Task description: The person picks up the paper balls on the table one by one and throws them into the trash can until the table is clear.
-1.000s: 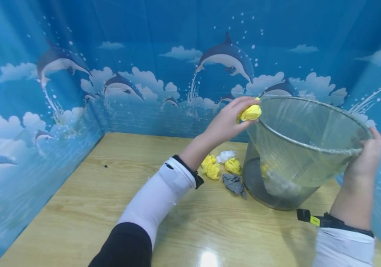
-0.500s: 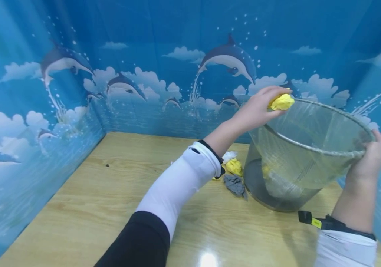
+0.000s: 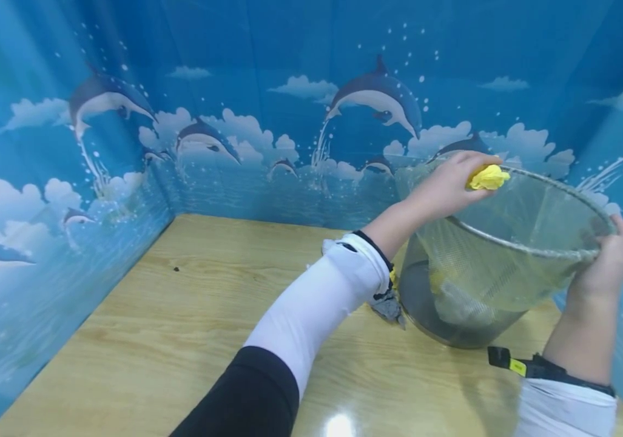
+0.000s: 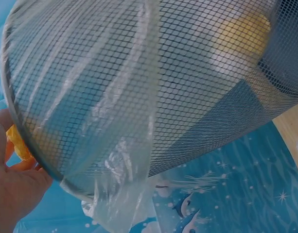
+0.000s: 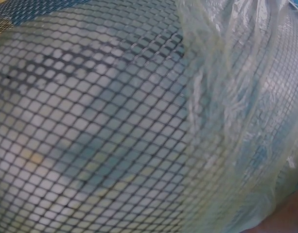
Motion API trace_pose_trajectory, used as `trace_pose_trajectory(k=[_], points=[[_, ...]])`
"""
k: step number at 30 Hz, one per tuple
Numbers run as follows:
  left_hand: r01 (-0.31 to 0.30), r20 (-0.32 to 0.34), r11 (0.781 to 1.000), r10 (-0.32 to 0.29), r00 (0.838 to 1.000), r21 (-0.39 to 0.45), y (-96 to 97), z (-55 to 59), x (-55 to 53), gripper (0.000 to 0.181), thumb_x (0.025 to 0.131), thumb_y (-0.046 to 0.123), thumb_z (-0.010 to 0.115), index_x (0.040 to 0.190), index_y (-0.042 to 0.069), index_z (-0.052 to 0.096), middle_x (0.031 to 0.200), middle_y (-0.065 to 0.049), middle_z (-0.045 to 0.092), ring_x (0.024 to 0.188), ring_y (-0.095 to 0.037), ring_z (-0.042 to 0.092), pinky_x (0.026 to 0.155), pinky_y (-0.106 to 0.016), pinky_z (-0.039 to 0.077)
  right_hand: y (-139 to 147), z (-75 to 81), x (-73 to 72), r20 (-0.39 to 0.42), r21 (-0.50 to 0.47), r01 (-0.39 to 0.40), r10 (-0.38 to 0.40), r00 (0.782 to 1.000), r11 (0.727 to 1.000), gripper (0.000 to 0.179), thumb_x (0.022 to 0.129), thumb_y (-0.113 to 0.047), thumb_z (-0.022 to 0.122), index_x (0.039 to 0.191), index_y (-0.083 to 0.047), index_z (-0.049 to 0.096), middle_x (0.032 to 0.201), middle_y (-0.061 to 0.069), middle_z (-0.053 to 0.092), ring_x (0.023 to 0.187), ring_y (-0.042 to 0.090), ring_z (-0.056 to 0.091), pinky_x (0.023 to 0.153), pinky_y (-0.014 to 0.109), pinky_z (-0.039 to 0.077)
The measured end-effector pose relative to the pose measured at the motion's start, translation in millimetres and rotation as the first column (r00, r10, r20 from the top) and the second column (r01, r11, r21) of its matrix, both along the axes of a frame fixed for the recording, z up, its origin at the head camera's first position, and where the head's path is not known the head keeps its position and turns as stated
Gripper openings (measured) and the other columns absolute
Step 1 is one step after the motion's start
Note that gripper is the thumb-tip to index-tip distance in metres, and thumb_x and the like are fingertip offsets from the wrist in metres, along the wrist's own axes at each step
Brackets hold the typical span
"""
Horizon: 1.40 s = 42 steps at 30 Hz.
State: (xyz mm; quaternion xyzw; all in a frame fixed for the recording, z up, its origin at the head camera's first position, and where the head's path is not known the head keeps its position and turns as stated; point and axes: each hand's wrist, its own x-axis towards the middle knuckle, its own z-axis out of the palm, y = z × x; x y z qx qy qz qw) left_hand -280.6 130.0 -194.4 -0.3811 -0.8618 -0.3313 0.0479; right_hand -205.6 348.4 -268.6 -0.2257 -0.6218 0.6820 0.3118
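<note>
My left hand (image 3: 447,188) pinches a crumpled yellow paper ball (image 3: 489,178) at the left part of the rim of a wire-mesh wastebasket (image 3: 420,291). In the left wrist view, that hand's fingers (image 4: 25,179) and the paper ball (image 4: 20,145) show beside the rim. A thin, see-through plastic bag (image 3: 475,267) lines the wastebasket and folds over its rim. With my right hand (image 3: 597,267) I grip the rim's right side. Mesh and bag fill the right wrist view, where only a bit of the hand shows. Yellow and whitish shapes appear through the mesh.
A crumpled grey paper (image 3: 387,308) and a sliver of yellow paper (image 3: 393,278) lie left of the wastebasket, partly behind my left forearm. A small dark speck (image 3: 176,269) marks the wooden table (image 3: 207,340). A blue dolphin-print curtain (image 3: 267,109) surrounds the table.
My left hand has moved right with the yellow paper ball, from beside the wastebasket to over its rim. Its forearm now covers most of the loose papers. My right hand stays put.
</note>
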Motion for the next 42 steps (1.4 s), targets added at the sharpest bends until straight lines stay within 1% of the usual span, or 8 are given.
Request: trace_pose_trajectory(k=[6,14,21,24,27,32,37,42], points=[[-0.012,0.002,1.000,0.012,1.000,-0.011,1.4,-2.7,-0.5,0.057,0.096,0.032,0.060,0.148,0.027,0.039,0.150,0.007,0.037,0.134,-0.001,0.036,0.105,-0.008,0.031,1.1,0.9,1.1,-0.015,0.015,-0.012,0.012,1.000,1.000,0.059,0.094,-0.013,0.024,0.150,-0.033,0.027,0.158,-0.016,0.012,0.139,0.001,0.018,0.113,0.019,0.012],[-0.008,0.013,1.000,0.008,1.000,-0.024,3.9,-6.4,-2.8,0.060,0.096,0.033,0.060,0.150,0.027,0.035,0.152,0.007,0.033,0.136,-0.002,0.034,0.107,-0.010,0.030,3.1,1.1,-0.3,-0.025,-0.007,-0.011,0.011,1.000,1.000,0.060,0.093,-0.010,0.024,0.150,-0.030,0.028,0.156,-0.016,0.016,0.134,0.000,0.025,0.109,0.016,0.018],[-0.004,0.099,0.996,0.012,0.995,-0.087,-0.2,-5.0,0.4,0.076,0.094,0.049,0.055,0.155,0.039,0.010,0.162,0.013,-0.004,0.149,-0.006,0.006,0.119,-0.030,0.022,2.7,0.7,0.7,-0.036,0.000,-0.006,0.006,0.999,1.000,0.060,0.093,-0.010,0.023,0.150,-0.030,0.029,0.157,-0.015,0.017,0.133,0.001,0.028,0.109,0.017,0.019],[-0.018,0.069,0.992,0.027,0.997,-0.123,-4.1,-3.4,0.9,0.076,0.095,0.054,0.051,0.154,0.042,0.005,0.161,0.015,-0.011,0.149,-0.006,-0.002,0.121,-0.034,0.017,2.3,-0.6,1.3,-0.007,0.031,-0.013,0.013,1.000,0.999,0.059,0.095,-0.013,0.023,0.151,-0.033,0.025,0.158,-0.016,0.012,0.137,0.001,0.022,0.113,0.021,0.013],[-0.046,0.031,0.989,0.050,0.998,-0.141,-9.5,-2.8,-0.1,0.076,0.095,0.057,0.048,0.154,0.043,0.003,0.161,0.015,-0.013,0.149,-0.006,-0.006,0.122,-0.036,0.013,2.0,-1.4,1.7,0.007,0.035,-0.018,0.017,1.000,0.999,0.059,0.096,-0.015,0.024,0.151,-0.035,0.024,0.156,-0.015,0.017,0.135,0.001,0.025,0.114,0.023,0.014],[-0.069,0.008,0.994,0.070,0.998,-0.090,-21.6,-1.4,-3.9,0.074,0.096,0.056,0.046,0.154,0.042,0.003,0.162,0.013,-0.011,0.149,-0.008,-0.007,0.123,-0.038,0.012,1.8,-1.5,1.1,0.005,0.018,-0.010,0.010,1.000,1.000,0.059,0.095,-0.014,0.026,0.150,-0.035,0.025,0.150,-0.016,0.027,0.130,-0.001,0.031,0.112,0.023,0.018],[-0.097,-0.018,0.995,0.097,0.995,-0.038,-41.2,-2.6,-7.2,0.075,0.096,0.055,0.047,0.155,0.039,0.003,0.162,0.011,-0.013,0.149,-0.010,-0.011,0.123,-0.043,0.008,1.7,-3.1,0.2,0.012,0.040,-0.011,0.011,1.000,0.999,0.058,0.096,-0.015,0.026,0.150,-0.036,0.024,0.153,-0.016,0.025,0.134,0.000,0.027,0.114,0.025,0.014],[-0.113,-0.033,0.993,0.112,0.993,-0.021,-64.8,-10.3,-10.1,0.076,0.096,0.055,0.047,0.155,0.038,0.002,0.162,0.011,-0.013,0.149,-0.013,-0.013,0.122,-0.047,0.004,1.8,-3.8,0.2,0.016,0.051,-0.014,0.014,1.000,0.999,0.057,0.097,-0.017,0.026,0.150,-0.036,0.023,0.154,-0.016,0.022,0.136,0.000,0.025,0.115,0.026,0.012]])
